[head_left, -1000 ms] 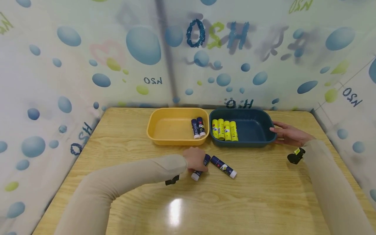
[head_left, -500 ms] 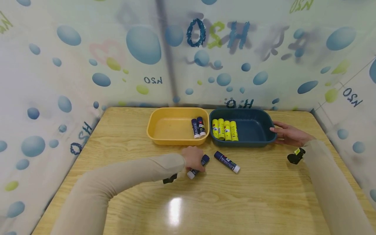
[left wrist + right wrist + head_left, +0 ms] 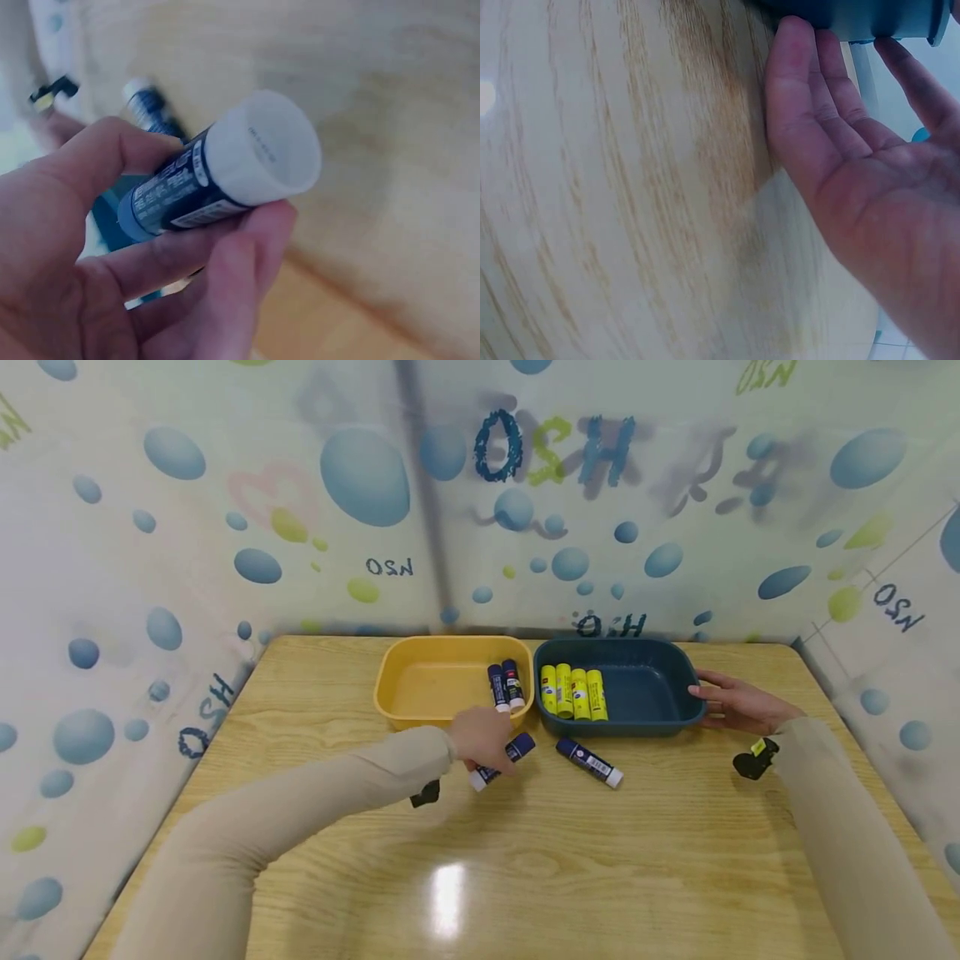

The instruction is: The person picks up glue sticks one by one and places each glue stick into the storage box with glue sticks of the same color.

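My left hand (image 3: 478, 733) pinches a navy glue stick (image 3: 521, 746) between thumb and fingers, just in front of the yellow tray (image 3: 420, 724). In the left wrist view its white end (image 3: 262, 142) points toward the camera. A second navy glue stick (image 3: 590, 762) lies on the table to the right. My right hand (image 3: 738, 702) rests its fingertips against the outer right side of the dark blue tray (image 3: 645, 727). From the right wrist view, those fingers (image 3: 791, 82) are nearly straight at the tray's wall.
Two navy glue sticks (image 3: 513, 683) lie at the right side inside the yellow tray. Several yellow glue sticks (image 3: 581, 695) line the left part of the blue tray. Both trays stand side by side near the table's (image 3: 570, 877) back edge, before a patterned curtain (image 3: 480, 560).
My left hand has lifted the glue stick and moved it back toward the yellow tray. The loose glue stick has rolled a little right and back. My right hand has stayed put.
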A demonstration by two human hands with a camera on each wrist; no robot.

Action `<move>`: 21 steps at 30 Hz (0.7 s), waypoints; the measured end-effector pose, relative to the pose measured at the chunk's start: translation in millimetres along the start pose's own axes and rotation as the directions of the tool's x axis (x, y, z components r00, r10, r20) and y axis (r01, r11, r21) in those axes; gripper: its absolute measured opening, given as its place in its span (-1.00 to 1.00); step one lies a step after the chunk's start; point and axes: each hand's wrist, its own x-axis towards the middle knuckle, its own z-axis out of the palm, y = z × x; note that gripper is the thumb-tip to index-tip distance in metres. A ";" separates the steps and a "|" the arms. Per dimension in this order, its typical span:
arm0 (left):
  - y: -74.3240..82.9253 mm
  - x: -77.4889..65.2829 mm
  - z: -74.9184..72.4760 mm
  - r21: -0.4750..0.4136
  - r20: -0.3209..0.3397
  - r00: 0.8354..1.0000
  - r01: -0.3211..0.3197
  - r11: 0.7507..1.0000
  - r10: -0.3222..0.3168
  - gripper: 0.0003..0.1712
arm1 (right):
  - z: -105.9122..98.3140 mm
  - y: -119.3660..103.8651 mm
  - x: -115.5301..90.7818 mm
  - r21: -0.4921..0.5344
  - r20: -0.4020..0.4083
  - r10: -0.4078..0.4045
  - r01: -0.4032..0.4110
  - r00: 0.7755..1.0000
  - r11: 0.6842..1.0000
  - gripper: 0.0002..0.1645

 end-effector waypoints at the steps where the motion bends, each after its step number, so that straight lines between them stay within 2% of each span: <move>1: -1.1 -1.4 -5.9 -0.003 -0.004 1.000 0.009 1.000 -0.009 -0.60 | 0.1 0.2 0.1 -0.004 -0.001 0.000 0.000 1.000 1.000 -0.04; 7: -13.4 -6.9 -44.2 -0.051 -0.017 1.000 0.018 0.999 -0.019 -0.64 | 0.9 0.2 0.0 -0.002 0.000 0.001 -0.001 1.000 1.000 -0.05; 11: -25.3 -7.3 -64.6 -0.169 -0.015 1.000 0.008 0.986 -0.011 -0.67 | 0.8 0.6 -0.2 0.005 0.005 0.004 -0.004 1.000 1.000 -0.04; 15: -36.7 -5.1 -76.2 -0.296 0.000 1.000 0.029 0.955 -0.030 -0.70 | -0.6 2.2 1.3 -0.012 0.001 0.004 -0.004 1.000 1.000 -0.06; 21: -53.5 3.7 -85.2 -0.355 0.005 0.995 0.090 0.931 -0.095 -0.70 | -4.1 4.9 4.2 -0.025 0.011 -0.005 0.005 1.000 1.000 -0.07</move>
